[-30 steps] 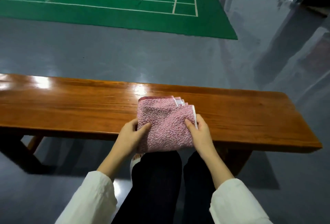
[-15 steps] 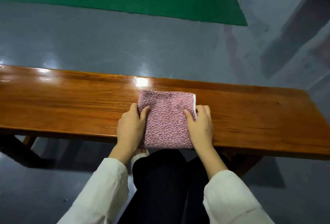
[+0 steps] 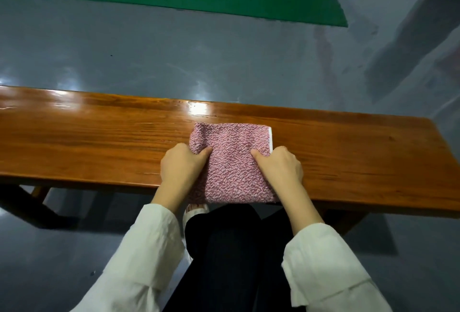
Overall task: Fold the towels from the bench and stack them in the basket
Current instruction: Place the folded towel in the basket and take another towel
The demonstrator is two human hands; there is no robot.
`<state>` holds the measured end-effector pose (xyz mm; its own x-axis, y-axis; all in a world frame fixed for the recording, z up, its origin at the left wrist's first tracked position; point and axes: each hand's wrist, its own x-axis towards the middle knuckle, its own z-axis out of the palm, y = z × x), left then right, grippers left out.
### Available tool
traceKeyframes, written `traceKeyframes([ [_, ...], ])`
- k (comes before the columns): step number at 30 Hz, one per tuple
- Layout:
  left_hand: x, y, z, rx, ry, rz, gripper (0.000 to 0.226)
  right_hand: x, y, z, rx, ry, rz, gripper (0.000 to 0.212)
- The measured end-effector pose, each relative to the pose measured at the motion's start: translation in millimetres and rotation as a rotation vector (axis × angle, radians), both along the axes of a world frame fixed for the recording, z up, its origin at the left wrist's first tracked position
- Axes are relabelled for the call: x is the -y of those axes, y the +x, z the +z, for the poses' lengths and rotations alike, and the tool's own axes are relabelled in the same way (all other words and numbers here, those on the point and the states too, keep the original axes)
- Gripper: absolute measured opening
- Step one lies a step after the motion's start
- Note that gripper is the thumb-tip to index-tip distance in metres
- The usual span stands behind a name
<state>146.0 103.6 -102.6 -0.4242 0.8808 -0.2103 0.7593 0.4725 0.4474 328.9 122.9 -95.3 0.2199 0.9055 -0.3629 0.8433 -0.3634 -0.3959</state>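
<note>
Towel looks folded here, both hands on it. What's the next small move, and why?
Probably lift the pink towel straight up off the bench. It lies folded into a compact rectangle, and the left hand and right hand each pinch a side, thumb on top. No basket shows, so its direction cannot be told.

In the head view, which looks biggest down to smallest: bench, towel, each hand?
1. bench
2. towel
3. left hand and right hand: they look alike, so no ranking between them.
</note>
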Motion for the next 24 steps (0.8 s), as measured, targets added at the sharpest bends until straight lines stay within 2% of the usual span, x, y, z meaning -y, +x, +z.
traceKeyframes([
  [2,-4.0,-6.3,2.3,0.140,-0.033,-0.034,0.050,-1.8,0.7,-2.0,-0.072,0.001,0.029,0.044],
  [5,-2.5,-11.1,0.7,0.309,0.042,-0.039,0.050,-2.4,2.2,-7.1,-0.184,0.102,0.082,0.033],
  [8,2.6,-10.6,-4.5,0.404,0.136,-0.038,0.053,2.2,2.3,-7.9,-0.336,0.181,0.057,0.028],
  [11,6.6,-8.6,-6.9,0.485,0.232,-0.053,0.046,6.2,2.5,-12.6,-0.463,0.224,0.043,0.025],
  [15,8.4,-2.4,-0.6,0.511,0.311,-0.068,0.037,11.1,5.3,-11.8,-0.560,0.305,0.013,0.019],
  [24,7.9,25.7,34.8,0.481,0.438,-0.179,0.031,28.7,32.3,15.7,-0.534,0.509,-0.044,0.020],
])
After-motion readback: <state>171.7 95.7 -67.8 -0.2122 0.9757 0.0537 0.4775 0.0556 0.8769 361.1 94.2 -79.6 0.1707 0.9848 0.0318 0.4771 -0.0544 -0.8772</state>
